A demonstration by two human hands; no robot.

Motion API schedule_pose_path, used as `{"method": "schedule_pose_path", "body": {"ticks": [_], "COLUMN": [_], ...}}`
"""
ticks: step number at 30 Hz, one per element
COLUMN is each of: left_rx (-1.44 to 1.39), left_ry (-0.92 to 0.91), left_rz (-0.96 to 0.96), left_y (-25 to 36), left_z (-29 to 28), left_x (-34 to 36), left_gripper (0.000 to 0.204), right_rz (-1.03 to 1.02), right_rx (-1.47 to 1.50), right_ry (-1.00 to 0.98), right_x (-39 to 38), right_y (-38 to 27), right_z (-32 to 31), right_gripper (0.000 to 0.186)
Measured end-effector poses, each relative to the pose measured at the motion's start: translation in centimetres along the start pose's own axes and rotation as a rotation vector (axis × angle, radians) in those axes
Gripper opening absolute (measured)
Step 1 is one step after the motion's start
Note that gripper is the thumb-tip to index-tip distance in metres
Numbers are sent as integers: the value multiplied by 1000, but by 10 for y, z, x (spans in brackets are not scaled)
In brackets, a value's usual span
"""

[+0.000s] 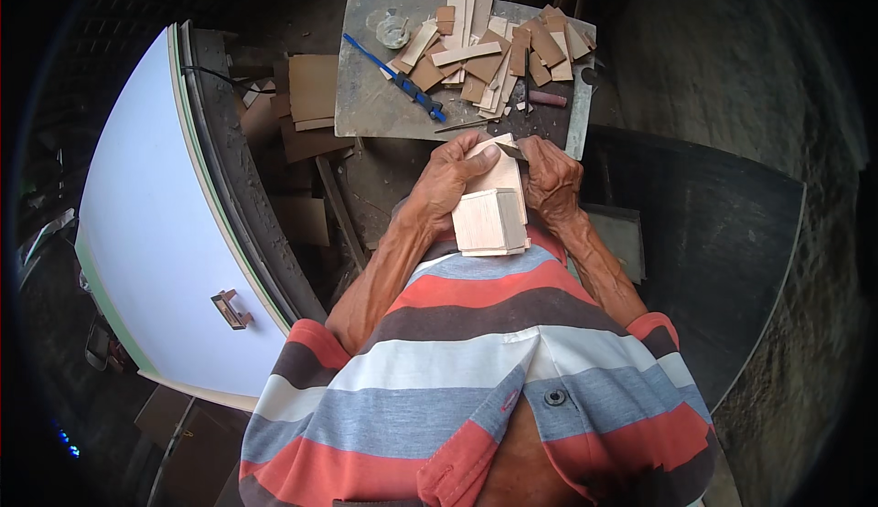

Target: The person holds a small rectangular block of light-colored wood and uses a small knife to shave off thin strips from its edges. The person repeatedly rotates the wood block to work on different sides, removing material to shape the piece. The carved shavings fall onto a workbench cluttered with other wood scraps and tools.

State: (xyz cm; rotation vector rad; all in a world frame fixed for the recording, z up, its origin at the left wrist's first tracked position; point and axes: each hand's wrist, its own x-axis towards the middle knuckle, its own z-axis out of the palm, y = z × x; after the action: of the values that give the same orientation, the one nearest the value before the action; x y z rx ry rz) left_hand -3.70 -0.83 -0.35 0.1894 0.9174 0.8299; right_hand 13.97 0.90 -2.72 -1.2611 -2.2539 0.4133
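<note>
Dim workshop space surrounds the seated-height view, with a large white panel standing along the left and a broad dark board on the right. Between them, beyond the knees, sits a worn grey surface heaped toward its far right with wood offcuts; a long blue tool lies slantwise across its left half. Nearer comes the striped shirt.

Just short of the surface's near edge, between both hands, is a pale wooden piece: a flat back with a boxy block at its lower end, its long axis running away from the body. Left hand has its fingers closed on the upper left edge, thumb pressed across the front. Right hand is curled tight round a dark flat strip, which reaches leftward to the piece's upper right corner; whether it touches, I cannot tell. Below, the block hangs over the shirt, with room to turn between the forearms.
</note>
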Motion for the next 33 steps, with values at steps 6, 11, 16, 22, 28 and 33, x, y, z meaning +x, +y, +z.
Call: {"method": "schedule_pose_path", "body": {"ticks": [6, 11, 16, 22, 28, 33], "left_rx": [-3, 16, -4, -12, -33, -38], "left_ry": [35, 20, 3, -8, -50, -71], "left_rz": [1, -28, -19, -34, -10, 10], "left_y": [-4, -3, 2, 0, -5, -10], "left_z": [0, -3, 4, 2, -3, -1], "left_x": [-1, -1, -1, 4, 2, 0], "left_gripper": [17, 15, 15, 15, 17, 18], "right_rz": [-10, 252, 443, 56, 36, 9], "right_rx": [-7, 429, 624, 104, 34, -11], "right_ry": [42, -231, -308, -115, -69, -14], "right_x": [-11, -16, 0, 7, 6, -3], "right_y": [12, 1, -4, -9, -8, 0], "right_z": [13, -6, -34, -26, -16, -9], "right_gripper": [29, 10, 13, 6, 20, 23]}}
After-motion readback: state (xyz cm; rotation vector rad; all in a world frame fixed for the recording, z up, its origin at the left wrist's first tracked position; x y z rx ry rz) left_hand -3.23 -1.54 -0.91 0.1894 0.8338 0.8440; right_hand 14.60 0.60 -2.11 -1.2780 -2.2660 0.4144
